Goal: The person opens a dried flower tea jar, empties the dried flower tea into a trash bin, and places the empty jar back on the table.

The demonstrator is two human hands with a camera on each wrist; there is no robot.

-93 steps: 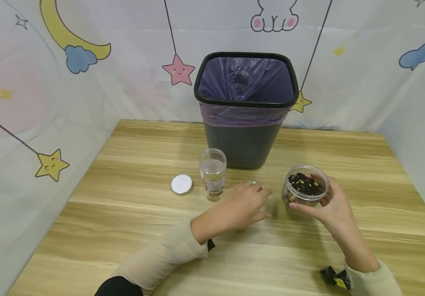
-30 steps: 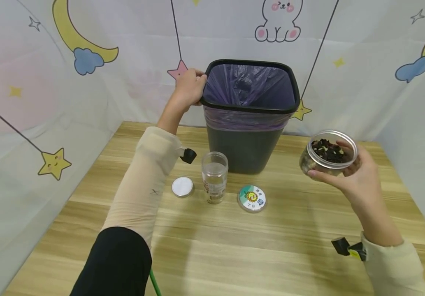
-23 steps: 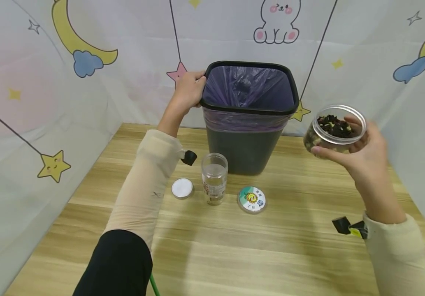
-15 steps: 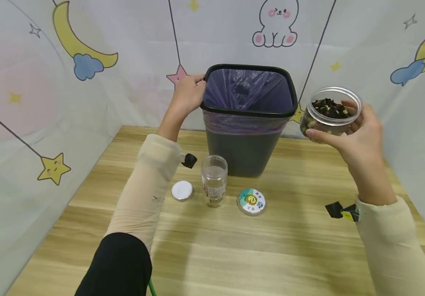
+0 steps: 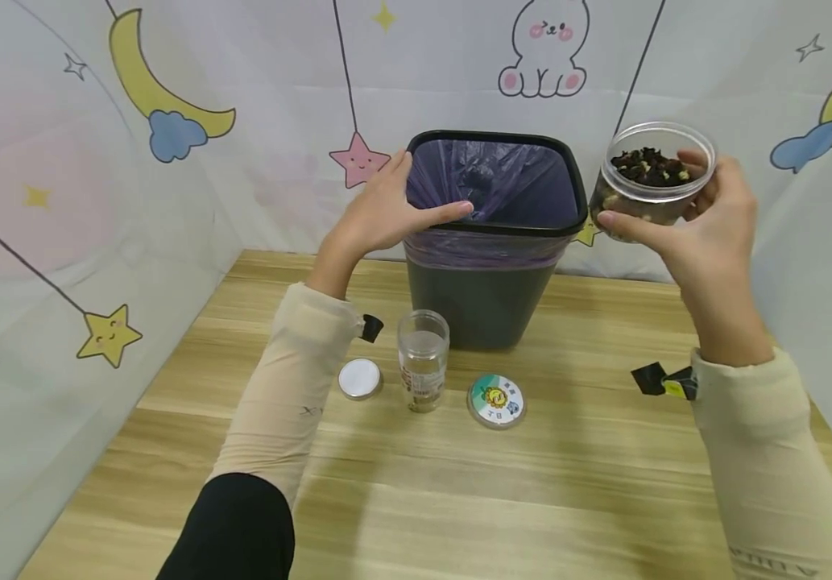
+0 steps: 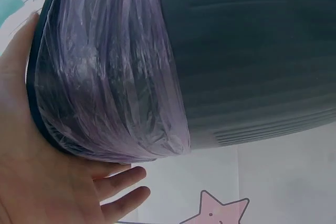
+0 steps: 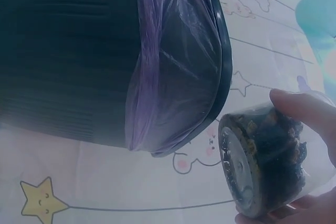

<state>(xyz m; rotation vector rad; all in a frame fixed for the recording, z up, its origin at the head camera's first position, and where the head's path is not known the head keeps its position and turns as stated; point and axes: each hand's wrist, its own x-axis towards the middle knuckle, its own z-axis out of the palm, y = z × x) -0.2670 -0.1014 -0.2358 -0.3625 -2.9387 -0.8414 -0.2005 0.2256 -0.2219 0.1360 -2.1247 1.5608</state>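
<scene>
My right hand (image 5: 713, 234) grips a clear round jar (image 5: 629, 205), lidless and partly filled with dark dried bits and paler pieces. It is held up beside the right end of the bin's rim, roughly upright. At the other end, my left hand (image 5: 379, 209) lies against the rim of the dark trash bin (image 5: 477, 294), its thumb stretched across the front of the opening. In the left wrist view, two fingers (image 6: 123, 182) extend loosely past the bin's side. A purple bag (image 5: 488, 250) lines the bin and folds over its outside.
A tall clear jar (image 5: 423, 362) with a label stands before the bin. Left of it lies a white lid (image 5: 359, 379); right of it, a lid with a sunflower picture (image 5: 497, 400). The wooden table (image 5: 416, 499) meets a printed cloth backdrop (image 5: 292, 185).
The left hand went from near the sunflower lid to the bin's rim, then spread its thumb over the opening. The right hand raised the jar of dried bits from table height to rim height.
</scene>
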